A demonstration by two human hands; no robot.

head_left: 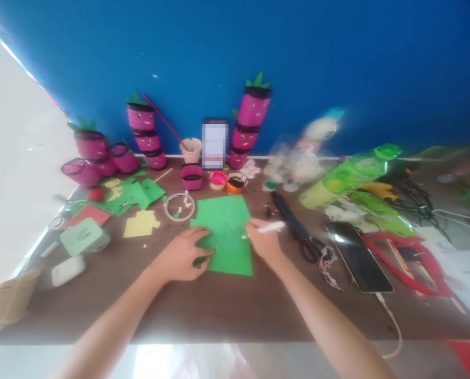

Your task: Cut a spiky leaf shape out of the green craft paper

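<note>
A sheet of green paper (pixel 231 252) lies flat on the brown table in front of me, with faint zigzag lines drawn near its middle. My left hand (pixel 187 253) rests on the sheet's left edge, fingers spread. At the right edge, my right hand (pixel 263 241) is closed around a white pen (pixel 271 227); its tip is too blurred to make out. Just beyond the sheet stand a small purple cup (pixel 191 177) with black bands, a pot of pink paint (pixel 218 179) and a pot of dark paint (pixel 236 183). A clear ring (pixel 179 207) lies left of the sheet.
Purple stacked containers with green leaf tops (pixel 140 126) stand along the blue wall, beside a propped-up phone (pixel 215 143). Green paper scraps (pixel 148 193) lie left. To the right are scissors (pixel 311 248), a charging phone (pixel 359 257) and a green bottle (pixel 349 176).
</note>
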